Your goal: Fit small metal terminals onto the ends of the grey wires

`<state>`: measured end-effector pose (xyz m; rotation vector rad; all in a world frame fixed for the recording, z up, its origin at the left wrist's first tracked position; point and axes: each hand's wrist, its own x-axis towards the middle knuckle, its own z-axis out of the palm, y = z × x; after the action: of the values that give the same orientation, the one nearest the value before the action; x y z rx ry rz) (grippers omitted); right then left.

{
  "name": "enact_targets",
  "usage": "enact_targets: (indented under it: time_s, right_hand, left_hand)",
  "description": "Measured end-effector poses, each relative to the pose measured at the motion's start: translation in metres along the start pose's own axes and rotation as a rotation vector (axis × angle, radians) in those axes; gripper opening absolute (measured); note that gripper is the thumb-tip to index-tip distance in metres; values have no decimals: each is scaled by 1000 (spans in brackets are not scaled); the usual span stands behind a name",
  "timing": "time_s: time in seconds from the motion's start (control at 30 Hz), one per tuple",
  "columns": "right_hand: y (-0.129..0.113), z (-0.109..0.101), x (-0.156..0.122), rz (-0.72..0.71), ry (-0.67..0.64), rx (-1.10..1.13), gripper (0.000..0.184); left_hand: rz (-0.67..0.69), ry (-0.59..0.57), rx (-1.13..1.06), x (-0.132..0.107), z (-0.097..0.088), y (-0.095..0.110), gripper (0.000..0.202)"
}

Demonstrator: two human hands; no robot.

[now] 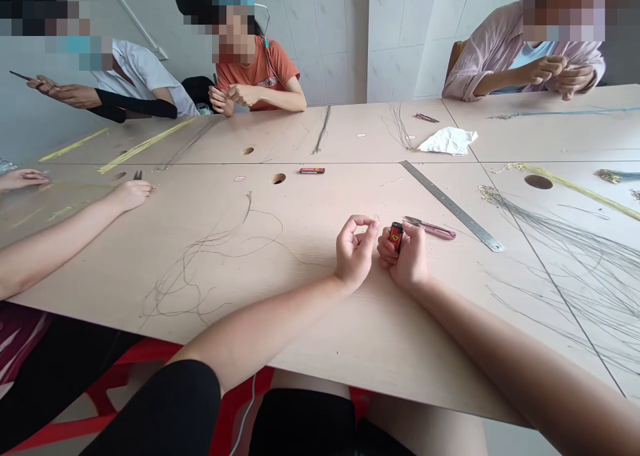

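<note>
The left hand (356, 253) was curled, its thumb and forefinger pinched together, with anything between them too fine to tell. The right hand (404, 259) was clamped around a glossy red lighter (396, 236). Just beside it lay pink-handled snips (431, 228) and a steel ruler (453, 206) on the smooth, pale wooden table (310, 349). Thin wires (200, 263) looped loosely left of the hands, and white tile (310, 43) lined the wall at the top of the frame.
</note>
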<state>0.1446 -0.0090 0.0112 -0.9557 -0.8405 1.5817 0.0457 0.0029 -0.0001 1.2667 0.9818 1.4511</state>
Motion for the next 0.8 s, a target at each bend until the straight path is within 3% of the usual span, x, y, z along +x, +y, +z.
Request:
enact_targets:
  time_s: [0.23, 0.8]
  right_hand:
    - [2, 0, 0, 1, 137, 32, 44]
    - [6, 4, -2, -80, 206, -189, 33]
  left_hand:
    - [-12, -19, -60, -1, 0, 2, 35]
    - [-5, -27, -109, -6, 2, 8, 31]
